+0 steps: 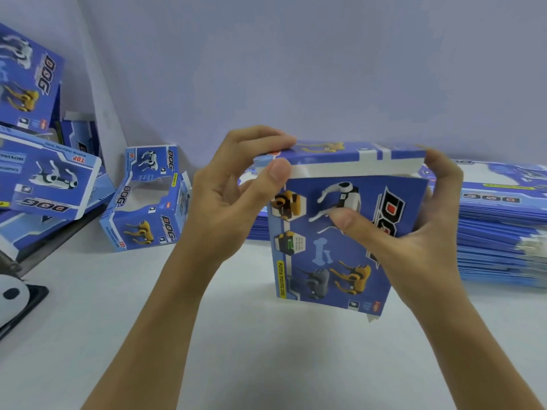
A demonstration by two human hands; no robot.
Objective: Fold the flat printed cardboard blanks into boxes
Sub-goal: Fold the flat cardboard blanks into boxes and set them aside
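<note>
- Box (331, 241) held upright above bench (207, 335), centre frame; top flap (340, 159) bent over, not yet tucked.
- Left hand (233, 196) pinches flap's left corner, thumb on front edge. Right hand (414, 229) grips box's right side, thumb on printed face.
- Next, prob.: press flap's tab into the opening w/o creasing it.
- Room: bare bench below; blanks stack (500, 229) close right, done boxes (148, 199) left, wall behind.

The right hand (408, 232) hides the box's (331, 247) far side. The flat stack (500, 232) runs off the right edge, its print blurred.
</note>
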